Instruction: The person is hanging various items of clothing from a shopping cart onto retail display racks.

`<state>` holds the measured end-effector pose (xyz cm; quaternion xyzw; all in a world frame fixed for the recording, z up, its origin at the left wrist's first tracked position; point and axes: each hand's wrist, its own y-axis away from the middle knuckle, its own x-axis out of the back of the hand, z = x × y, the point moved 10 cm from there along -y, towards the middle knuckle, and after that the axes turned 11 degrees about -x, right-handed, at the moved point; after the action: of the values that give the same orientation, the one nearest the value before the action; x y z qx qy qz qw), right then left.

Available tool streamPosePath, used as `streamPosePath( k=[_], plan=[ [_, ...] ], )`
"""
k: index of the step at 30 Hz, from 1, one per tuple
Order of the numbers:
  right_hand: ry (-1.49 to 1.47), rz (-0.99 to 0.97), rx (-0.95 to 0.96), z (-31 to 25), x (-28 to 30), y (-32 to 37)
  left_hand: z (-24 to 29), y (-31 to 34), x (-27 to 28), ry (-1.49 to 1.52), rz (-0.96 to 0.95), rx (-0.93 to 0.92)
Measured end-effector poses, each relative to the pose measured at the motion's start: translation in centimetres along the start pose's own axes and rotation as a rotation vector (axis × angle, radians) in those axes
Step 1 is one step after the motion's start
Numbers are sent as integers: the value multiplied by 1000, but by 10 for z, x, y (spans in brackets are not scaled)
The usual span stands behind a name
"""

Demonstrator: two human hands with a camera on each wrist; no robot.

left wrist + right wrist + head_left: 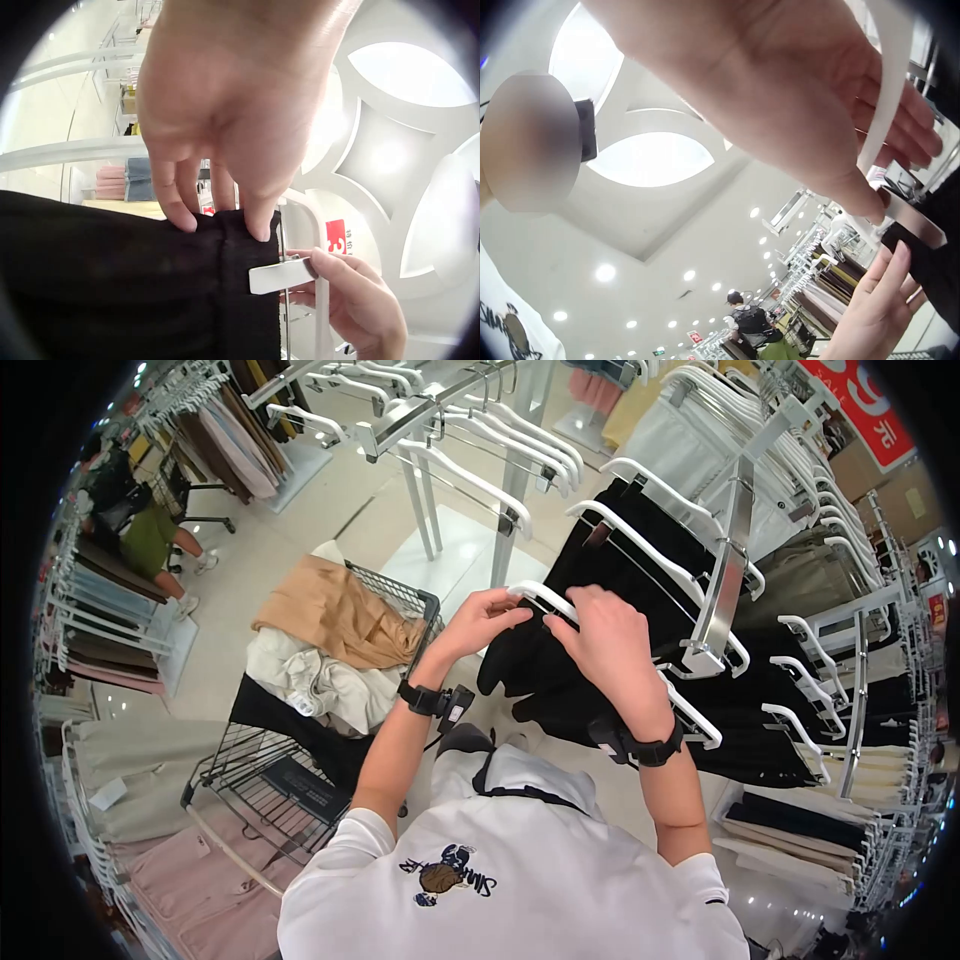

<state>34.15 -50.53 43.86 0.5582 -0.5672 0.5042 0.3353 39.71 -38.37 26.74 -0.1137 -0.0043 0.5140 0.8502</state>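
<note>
A white hanger (545, 598) is between the two hands, with a black garment (535, 650) below it. In the left wrist view my left hand (225, 112) pinches the waistband of the black garment (112, 270) between thumb and fingers. My right hand (364, 300) is at the hanger's metal clip (282, 276), thumb on it. In the right wrist view the right hand (810, 112) has its thumb against the clip (915, 221), its fingers behind the white hanger (889, 82). The left hand (874, 311) holds the cloth just below.
A shopping cart (435, 605) with tan trousers (330, 610) and white garments (320, 680) stands at the left. Black trousers (620, 550) hang on a metal rail (722, 580) to the right. Empty hangers (500, 435) hang ahead. A person (140, 510) is at the far left.
</note>
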Motion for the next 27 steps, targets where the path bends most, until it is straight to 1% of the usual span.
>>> streamPosePath(
  k=[1,3,4,5,6,7,10,13,16,18,20,21,22,23,24,26,27],
  plan=[
    [14,-9,-9,0,0,-3,5,-1,3,-38,35,-42],
    [45,-306,-174,12,-27,-8,13,0,7,-34,54,-25],
    [54,-312,-181,15,-27,-9,18,0,10,-47,76,-8],
    [-41,-267,-149,14,-22,-9,22,-1,11,-37,75,-4],
    [-139,-222,-121,12,-16,-9,33,-2,12,-93,71,-60],
    [-175,-210,-145,14,-14,-10,42,-2,13,-149,67,-117],
    [-215,-203,-190,13,-7,-12,49,-8,15,-159,73,-107],
    [-196,-182,-199,17,-9,-14,48,-16,16,-142,58,-165],
    [-166,-177,-213,18,-9,-17,49,-22,17,-141,49,-181],
    [-142,-192,-237,20,-12,-16,44,-23,16,-143,24,-148],
    [-182,-95,-130,10,-4,-16,41,-24,14,-151,-3,-121],
    [-187,-87,-138,8,-3,-15,40,-23,14,-127,3,-111],
    [-194,134,-6,-8,22,-8,39,-21,14,-102,8,-101],
    [-193,355,129,-22,45,6,43,-21,17,-68,-17,-169],
    [-323,366,142,-23,49,23,47,-23,24,-71,-29,-171],
    [-416,275,143,-18,34,62,61,-23,23,112,-151,-185],
    [-416,280,129,-14,28,76,70,-26,14,55,-295,-249]
  ],
)
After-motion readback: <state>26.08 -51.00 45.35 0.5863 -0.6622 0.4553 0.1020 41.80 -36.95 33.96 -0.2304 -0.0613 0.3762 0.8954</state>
